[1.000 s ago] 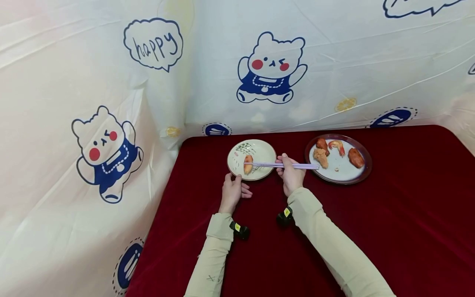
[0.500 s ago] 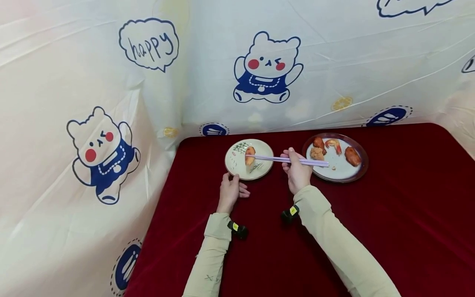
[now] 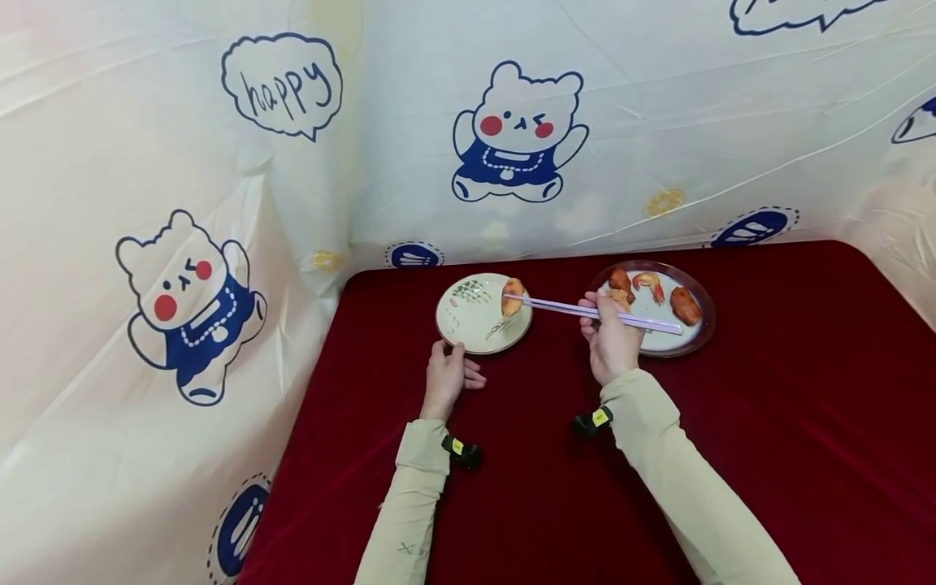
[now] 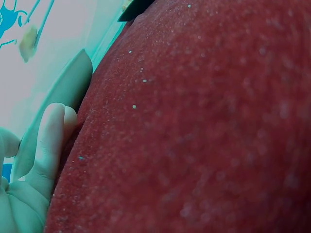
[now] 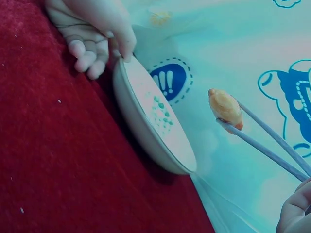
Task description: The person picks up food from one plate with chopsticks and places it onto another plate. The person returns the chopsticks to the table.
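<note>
My right hand holds a pair of lilac chopsticks, whose tips grip an orange-and-yellow piece of food. In the right wrist view this piece hangs in the air, clear of the white plate. The head view has it overlapping the plate's right rim. My left hand pinches the near rim of that plate between thumb and finger. Green and dark plant patterns decorate the plate.
A brown-rimmed plate at the right holds a shrimp, a browned piece of meat and other fried pieces, partly behind my right hand. Dark red cloth covers the table. A printed white curtain hangs behind and at left.
My right hand has moved right, carrying the food piece in the chopsticks up from the middle of the white plate toward its right rim. My left hand has stayed at the near rim.
</note>
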The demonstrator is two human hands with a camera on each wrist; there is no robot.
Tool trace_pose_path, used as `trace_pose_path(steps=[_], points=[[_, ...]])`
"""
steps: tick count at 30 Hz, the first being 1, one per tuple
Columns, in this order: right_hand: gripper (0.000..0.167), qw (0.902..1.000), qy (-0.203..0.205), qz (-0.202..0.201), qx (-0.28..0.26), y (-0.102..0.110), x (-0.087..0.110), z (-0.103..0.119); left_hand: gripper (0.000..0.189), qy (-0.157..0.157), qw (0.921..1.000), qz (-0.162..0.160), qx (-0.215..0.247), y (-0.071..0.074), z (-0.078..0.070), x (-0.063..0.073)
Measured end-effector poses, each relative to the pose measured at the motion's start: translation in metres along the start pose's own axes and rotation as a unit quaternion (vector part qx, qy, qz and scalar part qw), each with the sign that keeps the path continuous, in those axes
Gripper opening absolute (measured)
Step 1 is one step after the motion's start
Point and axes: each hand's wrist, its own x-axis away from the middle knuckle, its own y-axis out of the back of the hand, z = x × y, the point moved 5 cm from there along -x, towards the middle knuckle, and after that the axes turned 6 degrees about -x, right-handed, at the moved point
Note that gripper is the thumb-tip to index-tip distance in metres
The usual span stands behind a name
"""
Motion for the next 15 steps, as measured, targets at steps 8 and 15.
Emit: trace_pose_path(steps=[8, 15], points=[[0.024, 0.9994, 0.023, -0.009, -0.025, 0.015, 0.001, 0.017, 0.054, -0.001, 1.0, 0.003, -0.002, -0.001, -0.001, -0.001], [0.025, 0.9979, 0.04, -0.003, -0.051, 0.023, 0.001, 0.024, 0.055, -0.002, 1.0, -0.002, -0.003, -0.001, -0.001, 0.001]])
